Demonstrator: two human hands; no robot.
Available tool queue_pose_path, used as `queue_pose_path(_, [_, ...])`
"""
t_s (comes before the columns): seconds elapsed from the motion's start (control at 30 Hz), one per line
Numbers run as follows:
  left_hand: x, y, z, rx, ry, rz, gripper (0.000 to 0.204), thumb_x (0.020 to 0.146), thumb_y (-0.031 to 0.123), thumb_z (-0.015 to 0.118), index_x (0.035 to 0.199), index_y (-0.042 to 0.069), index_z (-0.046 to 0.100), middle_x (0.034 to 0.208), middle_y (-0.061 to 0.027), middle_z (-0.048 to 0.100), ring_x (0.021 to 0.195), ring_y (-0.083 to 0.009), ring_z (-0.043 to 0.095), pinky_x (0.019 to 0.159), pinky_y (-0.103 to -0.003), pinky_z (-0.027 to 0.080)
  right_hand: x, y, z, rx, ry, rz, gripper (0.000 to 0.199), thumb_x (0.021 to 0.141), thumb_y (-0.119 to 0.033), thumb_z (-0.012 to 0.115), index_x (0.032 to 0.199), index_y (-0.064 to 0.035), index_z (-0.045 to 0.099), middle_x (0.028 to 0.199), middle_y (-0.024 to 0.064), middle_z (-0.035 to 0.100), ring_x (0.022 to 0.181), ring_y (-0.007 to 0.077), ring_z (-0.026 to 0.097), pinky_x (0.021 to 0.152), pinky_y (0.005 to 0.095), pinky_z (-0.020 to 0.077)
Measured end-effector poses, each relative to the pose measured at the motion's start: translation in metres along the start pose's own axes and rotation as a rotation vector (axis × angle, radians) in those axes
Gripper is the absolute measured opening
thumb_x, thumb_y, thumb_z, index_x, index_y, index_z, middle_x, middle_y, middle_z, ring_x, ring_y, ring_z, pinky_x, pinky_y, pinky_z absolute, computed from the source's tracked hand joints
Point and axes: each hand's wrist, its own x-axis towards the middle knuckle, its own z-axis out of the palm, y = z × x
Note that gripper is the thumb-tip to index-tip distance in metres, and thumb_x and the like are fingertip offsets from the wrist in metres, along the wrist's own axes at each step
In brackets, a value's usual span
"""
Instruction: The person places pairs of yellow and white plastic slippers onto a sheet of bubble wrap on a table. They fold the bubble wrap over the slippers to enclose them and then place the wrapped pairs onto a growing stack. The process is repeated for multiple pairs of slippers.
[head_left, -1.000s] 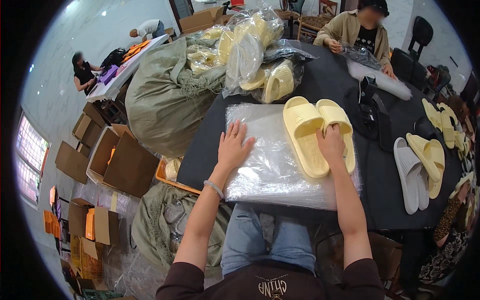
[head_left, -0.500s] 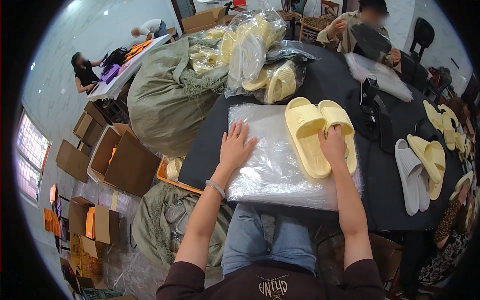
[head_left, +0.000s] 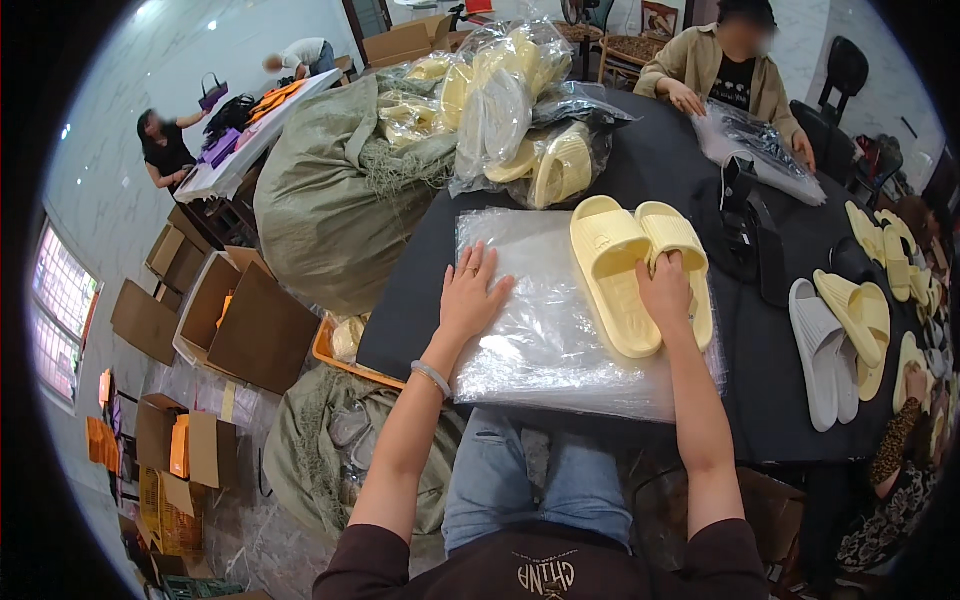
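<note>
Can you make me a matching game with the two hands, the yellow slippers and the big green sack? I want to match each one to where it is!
Things:
1. left hand
2. right hand
3. yellow slippers
4. green sack

Places:
A. beside the table's far left corner
B. flat on the clear plastic bags
C. side by side on the plastic bags
D. on the yellow slippers

Pairs: 1-B, 2-D, 3-C, 4-A

Bright, even indoor light fills the fisheye view, with ceiling lamps mirrored as small glints on the pale glossy floor [head_left: 120,110], glare streaking the clear plastic bags [head_left: 560,310], soft shadows only, straight edges bowing toward the black rim, and faces across the table blurred.
</note>
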Motion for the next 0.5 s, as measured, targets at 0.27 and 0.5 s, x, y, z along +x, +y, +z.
queue_pose_path(0.27, [-0.0002, -0.001, 0.001, 0.003, 0.002, 0.002, 0.059, 0.092, 0.05, 0.042, 0.139, 0.014, 0.041, 0.15, -0.0076, 0.026, 0.14, -0.0246, 0.021, 0.11, -0.047, 0.019, -0.0004, 0.0017, 0.0012, 0.005, 0.021, -0.024, 0.035, 0.086, -0.032, 0.055, 0.098, 0.0003, 0.056, 0.109, 0.0185, 0.05, 0.084, 0.0417, 0.06, 0.073, 0.0517, 0.0469])
queue_pose_path(0.5, [-0.0003, 0.0015, -0.0012, -0.003, 0.001, 0.008, 0.061, 0.092, 0.051, 0.041, 0.138, 0.012, 0.041, 0.149, -0.0105, 0.028, 0.139, -0.0269, 0.023, 0.11, -0.047, 0.019, 0.0003, 0.0038, 0.0038, 0.001, 0.017, -0.004, 0.036, 0.086, -0.033, 0.055, 0.101, -0.0002, 0.055, 0.112, 0.0186, 0.05, 0.085, 0.0422, 0.059, 0.073, 0.0525, 0.0463])
